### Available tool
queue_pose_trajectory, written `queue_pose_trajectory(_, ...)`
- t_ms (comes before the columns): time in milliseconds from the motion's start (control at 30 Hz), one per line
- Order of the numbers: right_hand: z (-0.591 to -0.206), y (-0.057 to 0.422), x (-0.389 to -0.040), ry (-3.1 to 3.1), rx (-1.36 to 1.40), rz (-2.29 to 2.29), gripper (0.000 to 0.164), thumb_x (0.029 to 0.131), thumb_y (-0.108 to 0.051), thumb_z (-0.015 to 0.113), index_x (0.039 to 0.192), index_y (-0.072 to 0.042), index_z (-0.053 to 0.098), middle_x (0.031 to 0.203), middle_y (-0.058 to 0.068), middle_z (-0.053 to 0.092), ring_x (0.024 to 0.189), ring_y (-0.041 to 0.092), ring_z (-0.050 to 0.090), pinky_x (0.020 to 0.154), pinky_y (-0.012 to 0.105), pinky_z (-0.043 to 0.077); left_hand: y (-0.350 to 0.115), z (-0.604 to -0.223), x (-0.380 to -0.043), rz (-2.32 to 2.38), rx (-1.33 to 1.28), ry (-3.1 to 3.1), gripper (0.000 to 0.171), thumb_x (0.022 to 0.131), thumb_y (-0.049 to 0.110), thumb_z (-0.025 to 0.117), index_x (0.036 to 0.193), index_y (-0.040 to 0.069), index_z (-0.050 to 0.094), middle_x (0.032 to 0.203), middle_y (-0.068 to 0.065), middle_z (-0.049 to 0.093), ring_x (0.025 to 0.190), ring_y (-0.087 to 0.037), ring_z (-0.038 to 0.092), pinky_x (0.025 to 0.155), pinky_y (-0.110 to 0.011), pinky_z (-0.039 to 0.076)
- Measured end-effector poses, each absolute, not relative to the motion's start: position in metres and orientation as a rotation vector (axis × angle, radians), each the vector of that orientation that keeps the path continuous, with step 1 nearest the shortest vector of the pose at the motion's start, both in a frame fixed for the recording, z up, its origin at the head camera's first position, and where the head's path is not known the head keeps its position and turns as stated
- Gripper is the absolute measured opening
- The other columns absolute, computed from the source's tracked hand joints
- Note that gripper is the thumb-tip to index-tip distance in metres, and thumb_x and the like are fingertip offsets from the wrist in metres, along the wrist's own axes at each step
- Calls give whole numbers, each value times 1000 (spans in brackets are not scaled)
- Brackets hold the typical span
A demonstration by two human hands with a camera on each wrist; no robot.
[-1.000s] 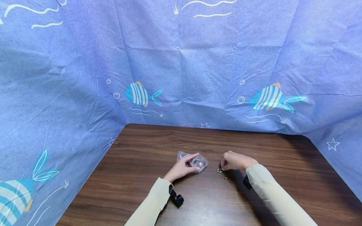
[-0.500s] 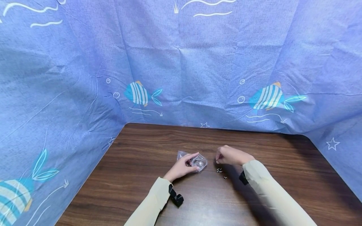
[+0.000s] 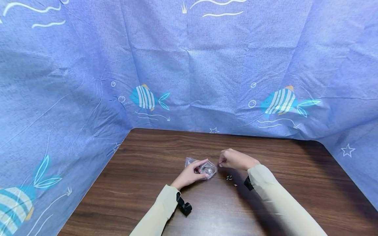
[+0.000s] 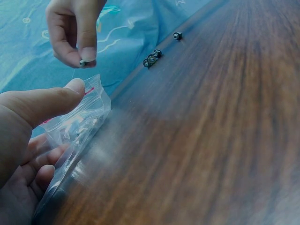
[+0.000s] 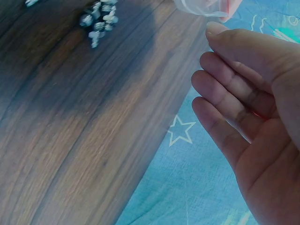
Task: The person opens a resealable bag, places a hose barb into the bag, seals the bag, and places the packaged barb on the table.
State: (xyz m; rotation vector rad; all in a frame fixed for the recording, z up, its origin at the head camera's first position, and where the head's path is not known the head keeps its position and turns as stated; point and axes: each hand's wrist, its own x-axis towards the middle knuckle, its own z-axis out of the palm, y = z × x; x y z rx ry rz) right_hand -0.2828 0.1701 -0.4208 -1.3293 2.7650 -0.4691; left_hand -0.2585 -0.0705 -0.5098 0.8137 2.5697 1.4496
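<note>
A clear zip-lock bag (image 3: 211,168) lies on its side on the table, its mouth held apart toward the right. My left hand (image 3: 190,174) grips it, with the thumb (image 4: 61,104) at the red-striped zip edge and the fingers behind. Small shiny bits show inside the bag. Just right of the mouth hovers my right hand (image 3: 237,159), pinching one small metal screw (image 4: 83,63) between thumb and forefinger. Below it on the table lies a little heap of similar small screws (image 5: 101,19), with a stray screw (image 3: 235,185) nearer me.
The dark wood-grain table (image 3: 153,147) runs back to a blue cloth (image 3: 212,75) with fish prints, which hangs behind and at both sides. A black wrist camera (image 3: 185,208) sits on the left wrist.
My right hand has lifted from the heap of screws and moved left and away from me to the bag's mouth, carrying a screw. My left hand and the bag have stayed in place.
</note>
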Motion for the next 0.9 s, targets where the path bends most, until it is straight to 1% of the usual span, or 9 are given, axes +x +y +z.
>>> queue_pose_trajectory(267, -415, 162, -283, 2765, -1319, -446, 5, 81, -12, 74, 80, -7, 71, 80, -4, 64, 73, 7, 62, 71, 21, 53, -71, -511, -259, 1452, 833, 2581, 64, 83, 25, 76, 140, 11, 50, 95, -5, 59, 78, -9, 51, 68, -20, 43)
queue_pose_trajectory(467, -414, 155, -282, 2757, -1318, -425, 4, 81, -11, 74, 83, -9, 72, 81, -4, 64, 75, 7, 62, 72, 22, 52, -71, -511, -258, 1447, 830, 2583, 64, 83, 26, 75, 140, 12, 50, 93, -6, 58, 78, -11, 51, 69, -21, 43)
queue_pose_trajectory(667, -413, 149, -280, 2749, -1341, -437, 4, 81, -9, 73, 84, -7, 72, 81, -2, 66, 75, 10, 62, 72, 23, 53, -72, -511, -257, 1447, 824, 2575, 64, 84, 26, 75, 141, 11, 50, 93, -5, 58, 77, -10, 50, 68, -21, 42)
queue_pose_trajectory(900, -415, 145, -282, 2749, -1375, -435, 3, 80, -6, 72, 82, -6, 71, 79, -3, 64, 71, 5, 59, 69, 21, 51, -71, -510, -257, 1452, 819, 2565, 64, 84, 26, 75, 141, 11, 49, 96, -6, 58, 77, -10, 50, 68, -21, 42)
